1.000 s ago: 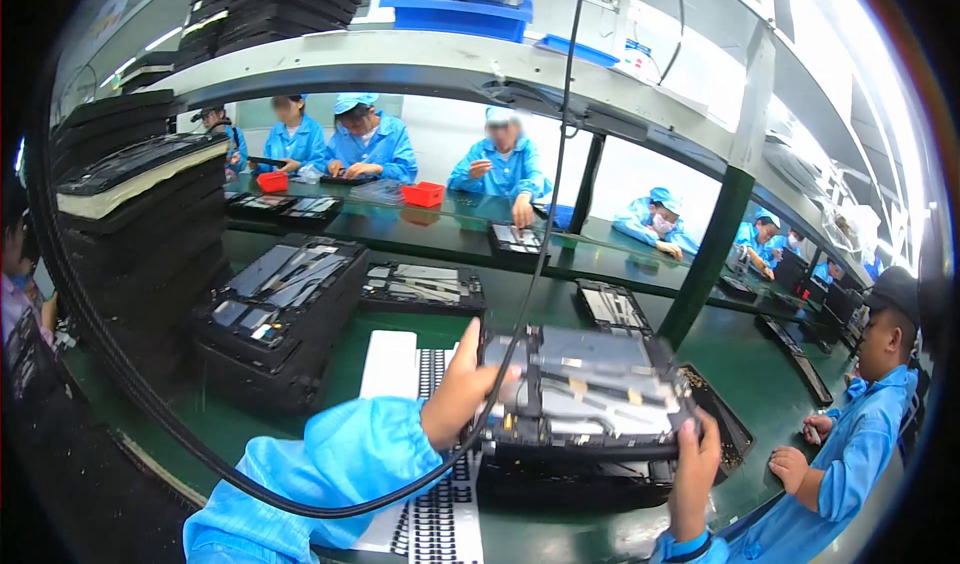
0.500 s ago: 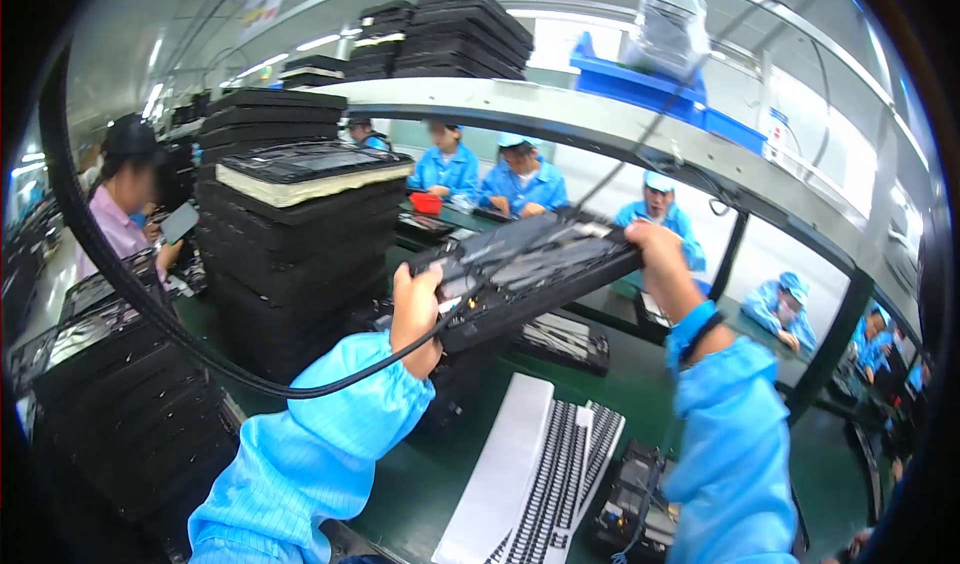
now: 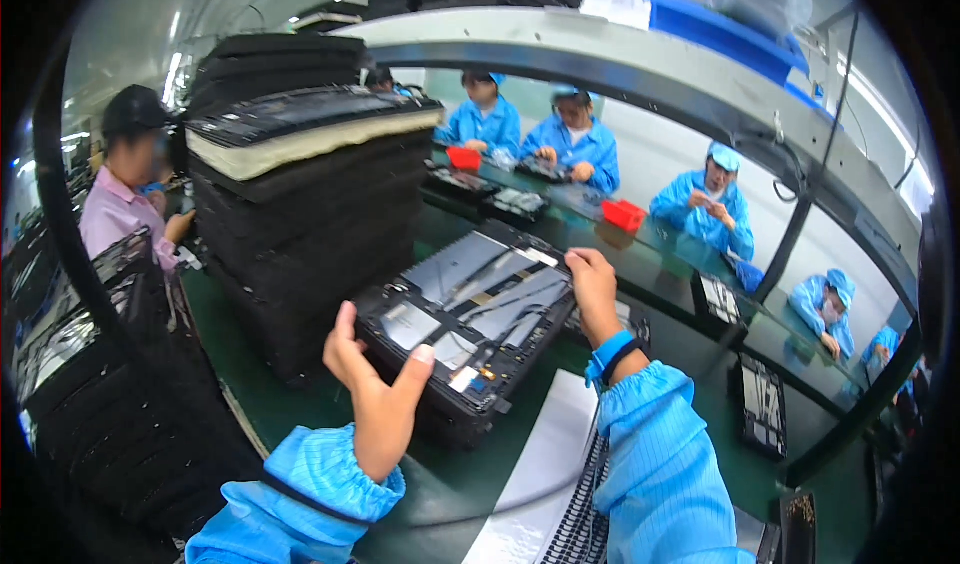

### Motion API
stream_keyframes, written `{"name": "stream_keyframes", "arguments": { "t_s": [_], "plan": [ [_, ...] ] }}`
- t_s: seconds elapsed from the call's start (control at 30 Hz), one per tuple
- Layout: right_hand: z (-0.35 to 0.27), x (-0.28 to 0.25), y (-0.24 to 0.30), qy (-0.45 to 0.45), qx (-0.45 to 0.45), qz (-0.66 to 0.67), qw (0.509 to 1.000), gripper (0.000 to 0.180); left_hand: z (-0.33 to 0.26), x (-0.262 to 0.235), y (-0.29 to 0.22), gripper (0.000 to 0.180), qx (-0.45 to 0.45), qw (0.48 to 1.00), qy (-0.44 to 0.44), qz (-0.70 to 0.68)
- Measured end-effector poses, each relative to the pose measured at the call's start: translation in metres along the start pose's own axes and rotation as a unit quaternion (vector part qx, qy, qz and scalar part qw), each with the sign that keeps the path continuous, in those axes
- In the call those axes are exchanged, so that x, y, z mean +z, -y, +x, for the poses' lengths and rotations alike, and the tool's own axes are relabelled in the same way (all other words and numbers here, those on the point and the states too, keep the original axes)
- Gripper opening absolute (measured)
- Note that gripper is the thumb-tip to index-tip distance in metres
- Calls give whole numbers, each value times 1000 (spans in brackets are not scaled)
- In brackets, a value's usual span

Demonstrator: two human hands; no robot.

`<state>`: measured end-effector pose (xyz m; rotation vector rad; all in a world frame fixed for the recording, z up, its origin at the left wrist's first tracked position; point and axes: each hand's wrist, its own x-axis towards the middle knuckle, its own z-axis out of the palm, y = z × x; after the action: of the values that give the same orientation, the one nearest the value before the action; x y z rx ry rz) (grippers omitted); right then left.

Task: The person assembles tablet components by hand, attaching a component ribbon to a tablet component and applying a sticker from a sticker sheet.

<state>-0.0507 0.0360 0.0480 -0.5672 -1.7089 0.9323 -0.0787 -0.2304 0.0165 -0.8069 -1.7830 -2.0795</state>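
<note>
A black foam tray (image 3: 478,304) holds flat silver and dark strip-like electronic parts. It lies nearly level on a dark block or stack, whose underside is mostly hidden, to the right of a tall pile of black trays (image 3: 310,224). My right hand (image 3: 597,289), with a blue wrist strap, pinches the tray's right edge, thumb and fingers closed there. At its near left corner, my left hand (image 3: 380,389) has thumb and fingers spread apart. Whether the left fingertips still touch the tray is hard to tell.
On the green bench, a white board (image 3: 535,464) lies beside black strips of small parts (image 3: 580,509). A metal shelf (image 3: 560,39) spans overhead, bearing a blue bin (image 3: 725,29). Co-workers in blue sit opposite, near red boxes (image 3: 623,214). More trays (image 3: 110,404) stack at left.
The tray has come down from a raised, tilted hold to rest nearly level beside the tall pile. My left fingers have spread from its edge, while the right hand keeps its grip.
</note>
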Motion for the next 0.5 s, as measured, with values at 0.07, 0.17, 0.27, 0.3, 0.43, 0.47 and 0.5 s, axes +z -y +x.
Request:
{"name": "stream_keyframes", "arguments": {
  "t_s": [0.07, 0.17, 0.27, 0.3, 0.43, 0.47, 0.5],
  "plan": [
    [7, -5, -17, 67, -17, 37, 997, 24, 1, 1, 7, 73, -1, 1000, 10, 26],
    [27, -60, -26, 13, -39, -52, 998, 23, 1, -3, 9, 82, -7, 1000, 15, -4],
    [24, -88, -77, 150, -81, -412, 895, 33, -9, -6, 16, 103, 73, 995, 62, 26],
    [15, -100, -86, 215, -87, -482, 845, 36, -13, 2, 16, 110, 94, 991, 89, 17],
    [-17, -65, -106, 286, -203, -480, 804, 36, -15, -1, 16, 113, 144, 975, 125, 114],
    [-18, -61, -107, 258, -218, -494, 801, 33, -14, -2, 15, 112, 148, 973, 115, 131],
    [-22, -59, -109, 236, -232, -504, 798, 29, -15, -2, 14, 112, 142, 973, 116, 137]
  ]
}}
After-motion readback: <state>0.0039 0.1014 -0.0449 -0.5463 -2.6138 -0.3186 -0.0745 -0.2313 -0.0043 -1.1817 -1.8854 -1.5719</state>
